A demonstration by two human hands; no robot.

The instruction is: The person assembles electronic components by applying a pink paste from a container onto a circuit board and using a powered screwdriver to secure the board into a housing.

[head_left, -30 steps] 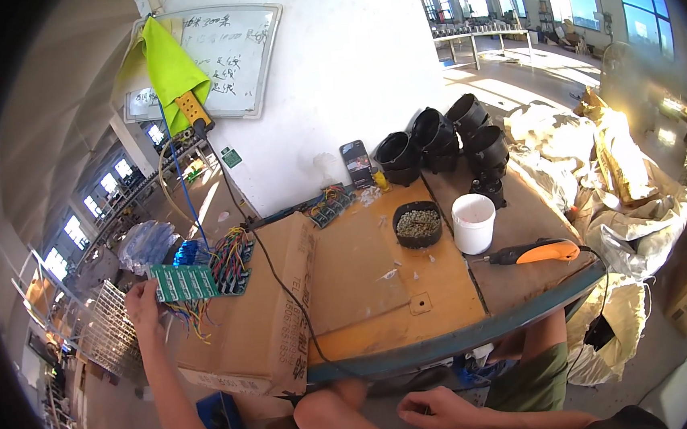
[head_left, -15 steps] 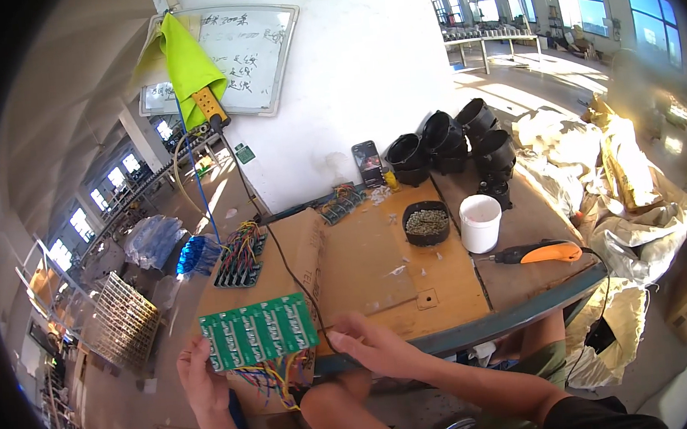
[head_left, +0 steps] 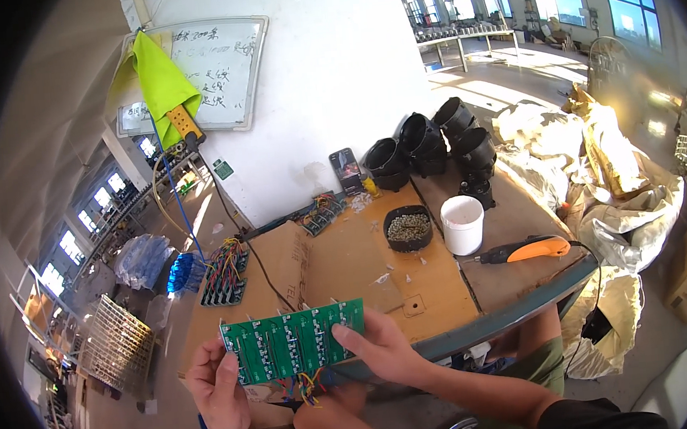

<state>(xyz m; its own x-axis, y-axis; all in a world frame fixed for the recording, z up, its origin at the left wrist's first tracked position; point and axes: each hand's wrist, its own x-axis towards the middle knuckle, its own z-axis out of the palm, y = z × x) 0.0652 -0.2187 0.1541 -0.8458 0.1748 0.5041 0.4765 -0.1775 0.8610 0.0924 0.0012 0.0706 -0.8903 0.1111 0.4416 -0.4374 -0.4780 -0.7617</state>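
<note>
A green circuit board panel (head_left: 277,350) is held between my two hands above the table's front edge, tilted so its face shows. My left hand (head_left: 220,393) grips its left end, thumb on the face. At the right end my right hand (head_left: 382,350) pinches the panel, thumb on the front and fingers behind. Coloured wires (head_left: 309,388) hang below the panel's lower edge. Farther left, a stack of green boards with bundled wires (head_left: 226,276) lies on a brown cardboard sheet (head_left: 270,256).
Right of the panel stand a black dish of small metal parts (head_left: 408,232), a white tub (head_left: 464,227) and an orange-handled power tool (head_left: 536,248). Black cups (head_left: 423,148) and a phone (head_left: 346,171) are at the back. A dark cord (head_left: 258,261) crosses the cardboard. Sacks (head_left: 618,217) lie to the right.
My right hand has moved from beside the panel onto its right end. The panel has shifted right and slightly down, and its face is tilted differently. The whole view has shifted slightly.
</note>
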